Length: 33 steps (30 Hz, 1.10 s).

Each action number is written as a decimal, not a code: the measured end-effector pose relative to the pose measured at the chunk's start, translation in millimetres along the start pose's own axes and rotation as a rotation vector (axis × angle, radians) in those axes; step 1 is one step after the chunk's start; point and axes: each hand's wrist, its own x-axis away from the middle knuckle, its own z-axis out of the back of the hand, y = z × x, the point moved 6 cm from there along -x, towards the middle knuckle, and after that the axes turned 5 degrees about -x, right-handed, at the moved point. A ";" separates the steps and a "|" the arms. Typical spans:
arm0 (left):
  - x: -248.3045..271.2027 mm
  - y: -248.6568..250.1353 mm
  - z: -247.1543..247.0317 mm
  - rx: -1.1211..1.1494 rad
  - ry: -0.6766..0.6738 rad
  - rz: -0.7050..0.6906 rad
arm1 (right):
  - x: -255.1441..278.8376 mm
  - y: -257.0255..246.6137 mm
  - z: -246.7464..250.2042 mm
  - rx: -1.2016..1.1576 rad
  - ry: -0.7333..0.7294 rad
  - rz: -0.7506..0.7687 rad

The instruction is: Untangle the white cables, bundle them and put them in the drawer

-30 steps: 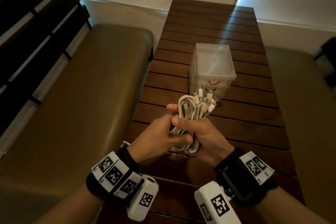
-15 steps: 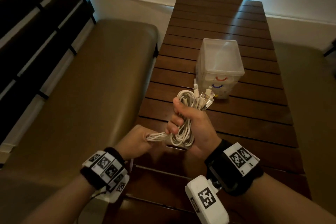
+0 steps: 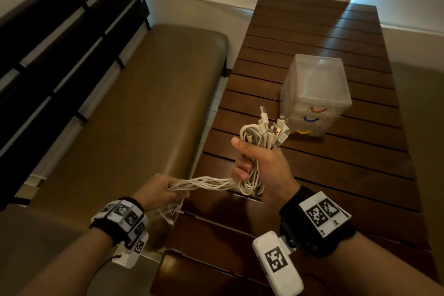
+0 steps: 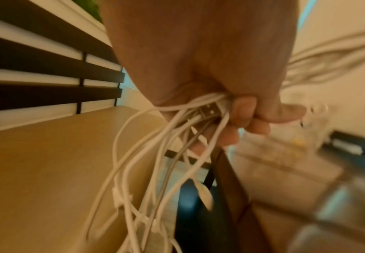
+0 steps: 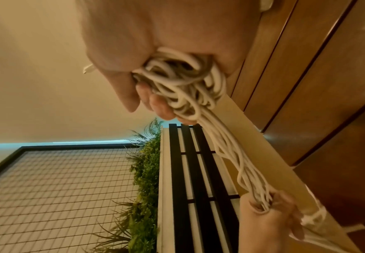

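Note:
My right hand [image 3: 254, 158] grips a coiled bundle of white cables [image 3: 252, 142] upright above the near part of the slatted wooden table [image 3: 336, 175]; several plugs stick out of its top. From the coil a sheaf of cable strands [image 3: 206, 182] runs left to my left hand [image 3: 163, 192], which grips them in a fist. Loose cable ends [image 4: 155, 171] with plugs hang below that fist. In the right wrist view the coil [image 5: 183, 89] sits in my curled fingers. A clear plastic drawer unit [image 3: 314, 94] with red, blue and yellow handles stands on the table beyond the coil, its drawers closed.
A brown padded bench [image 3: 125, 127] runs along the table's left side, with a dark slatted backrest [image 3: 60, 43] behind it. Another padded seat [image 3: 427, 151] lies to the right. A plant wall [image 5: 147, 171] and a wire grid panel [image 5: 58, 196] appear in the right wrist view.
My left hand has let go of the coil and pulled a sheaf of strands out to the left and down. The right hand stayed gripping the coil, lifted slightly.

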 end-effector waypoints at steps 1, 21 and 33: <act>0.0 -0.5 -9.3 0.002 -0.030 0.018 | -0.2 2.5 0.9 0.016 0.001 -0.005; 16.6 138.4 -38.6 0.024 -0.040 -0.493 | 16.6 -21.1 22.7 0.032 -0.045 0.010; 28.2 153.1 -15.9 -0.034 0.029 -0.652 | 36.0 -47.7 55.4 0.576 -0.053 -0.006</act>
